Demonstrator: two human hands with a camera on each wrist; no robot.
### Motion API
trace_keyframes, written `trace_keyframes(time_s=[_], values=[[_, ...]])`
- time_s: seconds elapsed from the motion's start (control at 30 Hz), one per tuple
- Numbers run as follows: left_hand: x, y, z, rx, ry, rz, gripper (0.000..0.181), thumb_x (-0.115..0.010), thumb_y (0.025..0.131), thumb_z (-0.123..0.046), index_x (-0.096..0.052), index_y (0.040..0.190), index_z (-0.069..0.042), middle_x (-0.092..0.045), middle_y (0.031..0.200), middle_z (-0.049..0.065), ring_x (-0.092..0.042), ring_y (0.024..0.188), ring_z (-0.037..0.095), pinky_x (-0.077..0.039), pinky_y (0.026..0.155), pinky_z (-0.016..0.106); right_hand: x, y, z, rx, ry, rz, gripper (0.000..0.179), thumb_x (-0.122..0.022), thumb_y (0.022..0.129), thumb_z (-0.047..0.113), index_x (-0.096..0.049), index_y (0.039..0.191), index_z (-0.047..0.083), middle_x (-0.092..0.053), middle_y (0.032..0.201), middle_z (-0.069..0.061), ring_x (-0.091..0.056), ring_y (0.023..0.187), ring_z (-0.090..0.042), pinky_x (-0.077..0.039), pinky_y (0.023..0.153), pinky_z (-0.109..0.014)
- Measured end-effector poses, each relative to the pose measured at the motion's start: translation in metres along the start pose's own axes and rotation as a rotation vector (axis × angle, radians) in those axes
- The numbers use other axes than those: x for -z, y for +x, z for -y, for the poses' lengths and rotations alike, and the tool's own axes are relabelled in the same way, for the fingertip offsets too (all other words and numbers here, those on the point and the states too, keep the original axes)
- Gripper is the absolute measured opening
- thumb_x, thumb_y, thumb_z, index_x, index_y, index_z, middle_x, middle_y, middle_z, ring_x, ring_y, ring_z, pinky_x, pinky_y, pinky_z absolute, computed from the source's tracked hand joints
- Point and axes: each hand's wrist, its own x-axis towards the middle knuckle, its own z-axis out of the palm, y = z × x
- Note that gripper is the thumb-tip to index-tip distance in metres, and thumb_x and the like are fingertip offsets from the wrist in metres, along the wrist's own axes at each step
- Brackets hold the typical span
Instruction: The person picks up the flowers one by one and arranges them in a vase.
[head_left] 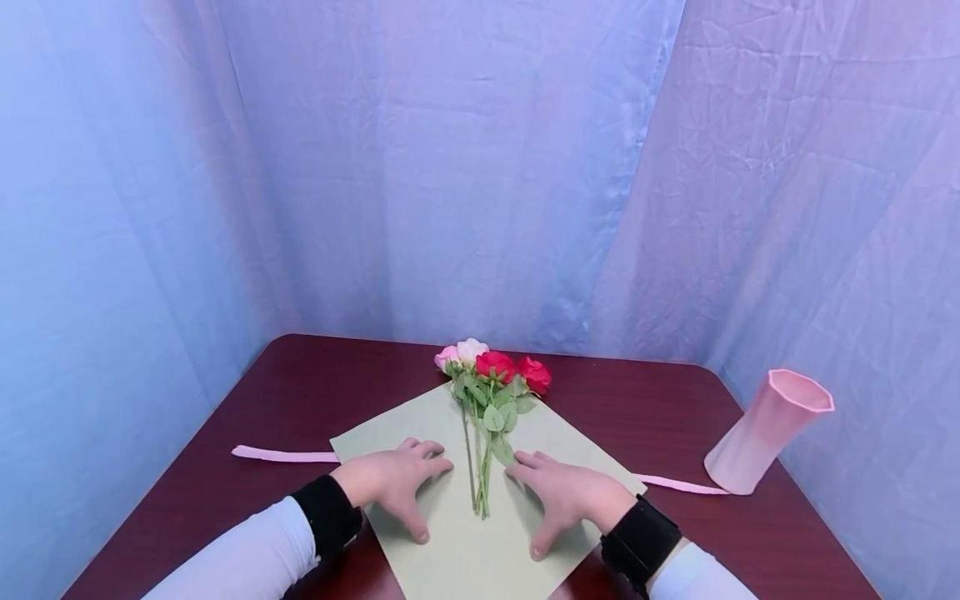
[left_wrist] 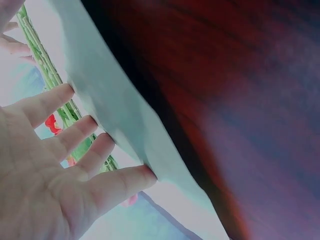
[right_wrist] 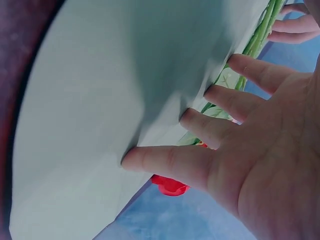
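Observation:
A pale green sheet of wrapping paper (head_left: 465, 567) lies turned cornerwise on the table. Several roses (head_left: 495, 367), red, pink and whitish, rest on its far corner, their blooms past the edge and their green stems (head_left: 482, 483) pointing toward me. To the left of the stems my left hand (head_left: 397, 483) touches the paper with spread fingertips (left_wrist: 147, 175). On the other side my right hand (head_left: 566, 492) does the same, its spread fingertips (right_wrist: 131, 157) on the sheet. Neither hand grips anything. A pink ribbon (head_left: 285, 455) runs under the paper and shows at both sides.
A pink fluted vase (head_left: 768, 433) stands at the right of the dark red-brown table (head_left: 645, 400), near the ribbon's right end (head_left: 682, 484). Pale blue-violet curtains (head_left: 450, 167) hang behind the table and along both sides.

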Motion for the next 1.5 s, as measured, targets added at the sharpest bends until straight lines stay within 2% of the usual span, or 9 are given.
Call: trace_keyframes(time_s=[0.53,1.07,1.37,1.5], values=[[0.007,0.011,0.015,0.019,-0.068,0.002,0.099,-0.095,0.062,-0.045,-0.052,0.148,-0.019,-0.036,0.157,0.009,-0.034,0.141,0.031,-0.046,0.1,0.05,0.01,0.02,-0.008,0.016,0.014,0.018,0.111,-0.098,0.059,0.038,-0.045,0.153,0.011,-0.032,0.162,-0.013,-0.027,0.149,-0.038,-0.037,0.111,-0.051],[0.009,0.017,0.032,0.045,-0.077,0.006,0.1,-0.094,0.063,-0.046,-0.051,0.149,-0.02,-0.034,0.159,0.008,-0.031,0.143,0.032,-0.045,0.1,0.051,0.015,0.042,-0.013,-0.005,0.017,0.028,0.113,-0.099,0.058,0.034,-0.043,0.155,0.016,-0.03,0.164,-0.008,-0.026,0.15,-0.03,-0.037,0.112,-0.046],[0.01,0.02,0.038,0.056,-0.075,0.012,0.1,-0.094,0.063,-0.047,-0.051,0.149,-0.021,-0.034,0.159,0.008,-0.031,0.144,0.032,-0.045,0.1,0.053,0.015,0.05,-0.014,-0.054,-0.027,-0.002,0.117,-0.1,0.056,0.042,-0.041,0.15,0.002,-0.033,0.159,-0.015,-0.039,0.143,-0.025,-0.037,0.112,-0.038],[0.011,0.021,0.04,0.049,-0.06,0.007,0.099,-0.093,0.064,-0.047,-0.051,0.149,-0.021,-0.036,0.158,0.008,-0.032,0.143,0.033,-0.045,0.1,0.053,0.015,0.053,-0.016,-0.069,-0.037,0.004,0.118,-0.099,0.058,0.043,-0.041,0.152,0.002,-0.029,0.162,-0.016,-0.036,0.145,-0.026,-0.037,0.112,-0.038]])
